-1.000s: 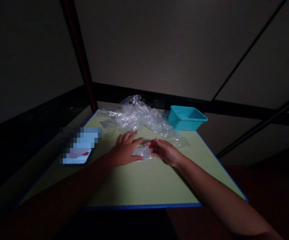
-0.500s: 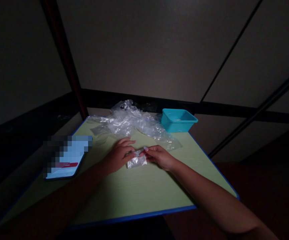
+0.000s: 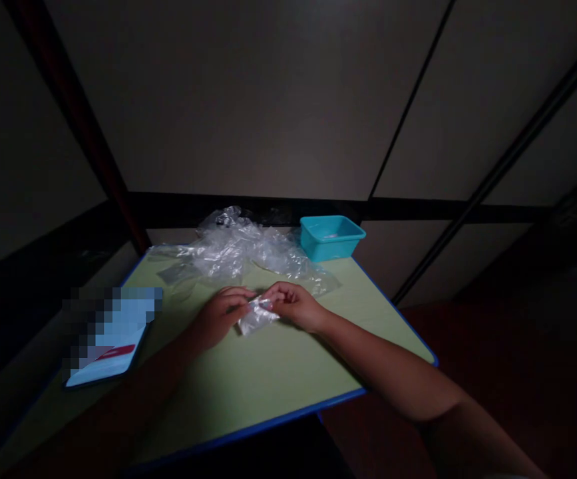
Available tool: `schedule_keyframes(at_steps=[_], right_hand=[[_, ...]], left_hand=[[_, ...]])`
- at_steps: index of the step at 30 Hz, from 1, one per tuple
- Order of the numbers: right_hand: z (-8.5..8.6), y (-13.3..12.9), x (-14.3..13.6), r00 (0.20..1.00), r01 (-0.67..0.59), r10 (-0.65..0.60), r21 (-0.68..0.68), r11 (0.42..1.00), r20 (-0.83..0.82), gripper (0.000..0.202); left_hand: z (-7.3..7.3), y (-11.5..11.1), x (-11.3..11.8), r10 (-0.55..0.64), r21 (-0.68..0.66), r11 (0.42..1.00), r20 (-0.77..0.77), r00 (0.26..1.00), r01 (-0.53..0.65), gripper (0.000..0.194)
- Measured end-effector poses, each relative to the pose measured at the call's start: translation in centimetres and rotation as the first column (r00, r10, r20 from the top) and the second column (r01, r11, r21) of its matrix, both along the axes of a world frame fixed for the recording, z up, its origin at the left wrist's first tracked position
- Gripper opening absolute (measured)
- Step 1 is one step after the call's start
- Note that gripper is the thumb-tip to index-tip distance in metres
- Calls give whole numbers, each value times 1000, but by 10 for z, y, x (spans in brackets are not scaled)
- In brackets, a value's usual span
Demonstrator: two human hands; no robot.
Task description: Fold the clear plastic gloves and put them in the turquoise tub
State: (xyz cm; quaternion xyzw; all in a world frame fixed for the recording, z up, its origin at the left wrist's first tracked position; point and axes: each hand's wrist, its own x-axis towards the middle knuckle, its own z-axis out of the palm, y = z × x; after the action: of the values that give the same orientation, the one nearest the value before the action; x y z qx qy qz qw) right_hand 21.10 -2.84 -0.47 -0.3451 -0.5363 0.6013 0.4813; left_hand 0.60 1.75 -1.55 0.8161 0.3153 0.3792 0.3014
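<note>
A small clear plastic bag (image 3: pixel 257 320) hangs between my two hands, just over the middle of the table. My left hand (image 3: pixel 219 315) is closed on its upper left edge, thumb and fingers pinching. From the other side, my right hand (image 3: pixel 295 306) pinches the upper right edge with thumb and bent fingers. The bag looks flat and shiny; whether anything lies inside cannot be made out. Behind my hands spreads a crumpled heap of clear plastic bags (image 3: pixel 228 249).
A turquoise plastic basket (image 3: pixel 331 249) stands at the table's back right corner, with something small and pale inside. On the left lies a tablet (image 3: pixel 113 346) with a lit, partly blurred screen. The pale green table (image 3: pixel 263 386) has a blue edge, and a panelled wall (image 3: pixel 248 106) rises behind it.
My view has turned, so everything sits further left. My left fingers, spread before, have drawn in to the bag's top edge, and my hands are closer together.
</note>
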Motion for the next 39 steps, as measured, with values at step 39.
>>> schedule_keyframes(at_steps=[39], right_hand=[[103, 178, 184, 559, 531, -163, -199, 823, 813, 34]], left_hand=[[-3, -8, -1, 120, -32, 993, 64, 991, -118, 52]])
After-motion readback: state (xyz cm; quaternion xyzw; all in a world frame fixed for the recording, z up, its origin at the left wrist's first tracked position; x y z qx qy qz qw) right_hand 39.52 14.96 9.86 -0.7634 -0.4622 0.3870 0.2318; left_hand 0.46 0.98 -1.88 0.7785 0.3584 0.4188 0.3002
